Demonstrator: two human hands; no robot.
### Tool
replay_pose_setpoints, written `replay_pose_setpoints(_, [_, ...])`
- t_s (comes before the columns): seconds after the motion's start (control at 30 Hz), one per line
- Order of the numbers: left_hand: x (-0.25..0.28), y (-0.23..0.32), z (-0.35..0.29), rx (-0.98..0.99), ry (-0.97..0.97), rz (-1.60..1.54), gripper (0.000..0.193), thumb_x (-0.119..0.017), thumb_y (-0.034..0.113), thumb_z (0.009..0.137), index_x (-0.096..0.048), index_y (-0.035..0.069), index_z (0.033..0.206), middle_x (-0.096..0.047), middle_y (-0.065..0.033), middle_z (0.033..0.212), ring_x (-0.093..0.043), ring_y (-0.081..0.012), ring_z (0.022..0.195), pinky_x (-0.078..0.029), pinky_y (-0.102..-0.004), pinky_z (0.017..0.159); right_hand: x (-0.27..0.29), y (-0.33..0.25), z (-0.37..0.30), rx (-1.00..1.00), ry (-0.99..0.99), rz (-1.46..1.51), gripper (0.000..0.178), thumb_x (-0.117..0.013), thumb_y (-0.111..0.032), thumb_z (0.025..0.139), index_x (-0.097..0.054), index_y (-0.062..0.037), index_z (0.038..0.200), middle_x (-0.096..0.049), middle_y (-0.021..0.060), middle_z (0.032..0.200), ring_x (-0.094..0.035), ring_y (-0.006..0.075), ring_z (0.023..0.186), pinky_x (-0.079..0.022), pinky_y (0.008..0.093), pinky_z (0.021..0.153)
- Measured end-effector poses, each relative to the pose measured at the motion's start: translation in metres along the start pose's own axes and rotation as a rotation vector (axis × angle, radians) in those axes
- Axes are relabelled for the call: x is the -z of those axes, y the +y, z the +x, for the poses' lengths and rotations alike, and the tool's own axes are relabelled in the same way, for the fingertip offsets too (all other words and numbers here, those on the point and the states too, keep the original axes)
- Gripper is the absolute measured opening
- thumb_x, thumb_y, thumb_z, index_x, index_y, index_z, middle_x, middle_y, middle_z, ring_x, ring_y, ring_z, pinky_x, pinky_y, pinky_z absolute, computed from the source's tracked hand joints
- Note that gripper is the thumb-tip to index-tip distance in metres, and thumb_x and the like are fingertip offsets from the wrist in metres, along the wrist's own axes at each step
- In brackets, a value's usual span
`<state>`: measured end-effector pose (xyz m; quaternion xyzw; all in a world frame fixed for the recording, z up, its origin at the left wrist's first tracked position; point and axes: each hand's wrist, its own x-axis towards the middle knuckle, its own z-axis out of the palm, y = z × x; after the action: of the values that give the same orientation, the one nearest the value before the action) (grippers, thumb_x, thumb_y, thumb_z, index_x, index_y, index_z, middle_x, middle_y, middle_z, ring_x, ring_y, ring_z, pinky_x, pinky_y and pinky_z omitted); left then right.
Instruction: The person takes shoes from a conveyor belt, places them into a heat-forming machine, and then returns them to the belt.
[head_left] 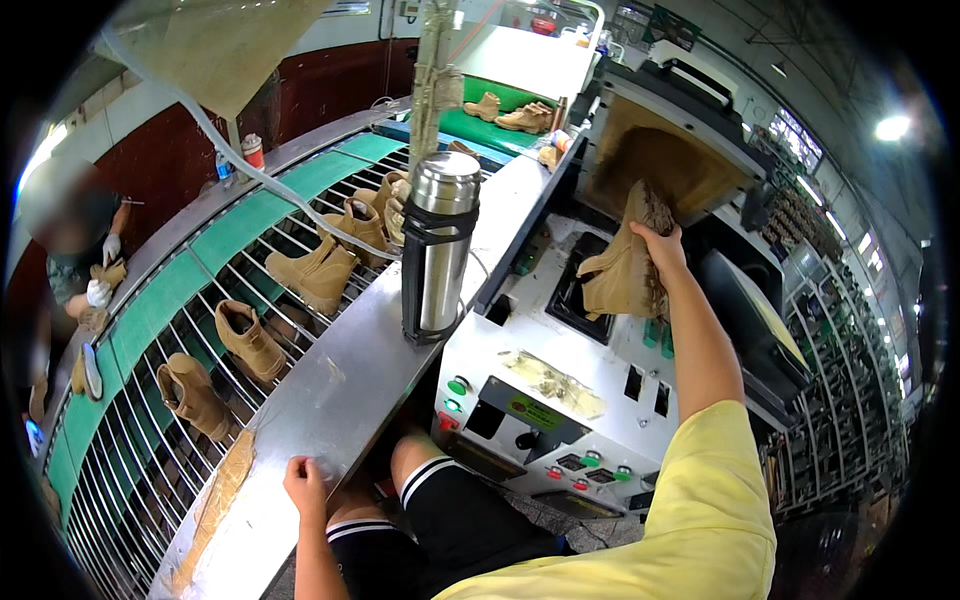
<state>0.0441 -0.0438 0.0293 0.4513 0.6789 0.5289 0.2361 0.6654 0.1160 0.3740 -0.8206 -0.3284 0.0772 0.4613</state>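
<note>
My right hand grips a tan suede boot and holds it over the black opening on top of a white machine. The boot's sole faces away from me, toward the machine's brown chamber. My left hand rests with fingers curled on the near edge of a steel counter, holding nothing. A steel thermos flask stands upright on that counter between my two hands.
A wire-rack conveyor with green belts runs on the left, carrying several tan boots. Another person with white gloves works at its far side. More boots lie on a green surface at the back. The machine's front panel has coloured buttons.
</note>
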Motion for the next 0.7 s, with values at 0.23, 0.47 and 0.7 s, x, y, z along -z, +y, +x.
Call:
replay_pose_setpoints(0.23, [0.022, -0.012, 0.002, 0.233, -0.052, -0.412, 0.011, -0.052, 0.006, 0.09, -0.056, 0.0, 0.081, -0.055, -0.0029, 0.064, -0.051, -0.0089, 0.056, -0.043, -0.0221, 0.052, -0.079, 0.036, 0.08, -0.08, -0.005, -0.359, 0.112, -0.08, -0.049, 0.056, -0.026, 0.0014, 0.141, -0.042, 0.0219, 0.138, -0.047, 0.0309, 0.123, -0.042, 0.0383, 0.098])
replay_pose_setpoints(0.47, [0.025, -0.012, 0.001, 0.219, -0.027, -0.4, 0.011, -0.051, 0.006, 0.09, -0.056, -0.001, 0.083, -0.055, -0.0034, 0.063, -0.05, -0.0091, 0.055, -0.042, -0.0213, 0.052, -0.116, 0.058, 0.074, -0.322, -0.23, -0.337, 0.111, -0.081, -0.048, 0.057, -0.027, 0.0064, 0.138, -0.044, 0.0189, 0.136, -0.053, 0.0277, 0.117, -0.046, 0.0409, 0.094])
replay_pose_setpoints(0.7, [0.02, -0.016, 0.002, 0.232, 0.007, -0.424, 0.01, -0.051, 0.004, 0.088, -0.055, 0.0, 0.081, -0.054, -0.003, 0.059, -0.049, -0.0088, 0.051, -0.04, -0.0213, 0.049, -0.11, 0.084, 0.044, -0.086, -0.184, -0.496, 0.101, -0.059, -0.061, 0.074, -0.018, -0.0017, 0.145, -0.032, 0.0301, 0.142, -0.039, 0.0378, 0.129, -0.034, 0.0427, 0.105])
